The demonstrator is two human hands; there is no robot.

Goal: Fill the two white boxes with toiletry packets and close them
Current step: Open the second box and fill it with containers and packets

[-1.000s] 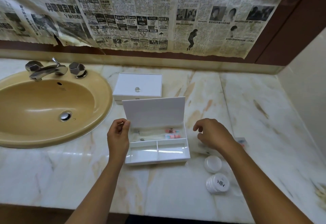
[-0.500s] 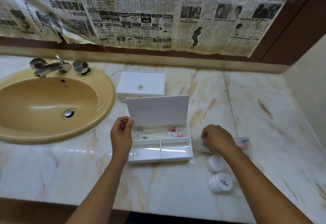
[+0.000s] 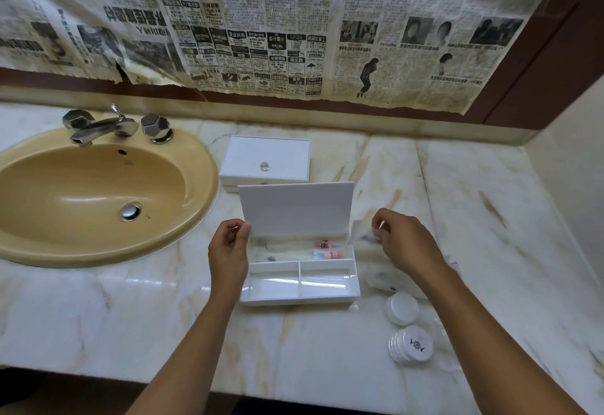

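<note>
1. my left hand (image 3: pixel 228 252) pinches the left edge of the raised lid (image 3: pixel 295 208) of the open white box (image 3: pixel 300 297), thumb and fingers curled around that edge, holding the lid upright.
2. my right hand (image 3: pixel 405 239) pinches a clear plastic packet (image 3: pixel 359 234) between thumb and fingertips, lifted off the counter just beside the box's right rear corner.
3. the open box sits on the marble counter (image 3: pixel 327 355) in front of me; its long rear compartment holds clear packets with pink-and-red items (image 3: pixel 327 249) toward the right end, and the two front compartments hold nothing i can make out.
4. the second white box (image 3: pixel 266 159) sits closed directly behind the open one, with a small clear knob on its lid, near the rim of the tan sink (image 3: pixel 202 192).
5. more clear packets (image 3: pixel 382 279) lie on the counter under my right wrist, hard to make out.
6. two stacks of round white discs (image 3: pixel 410 344) rest to the right of the box, the nearer one with a dark emblem on top.
7. newspaper (image 3: pixel 294 28) covers the wall behind.
</note>
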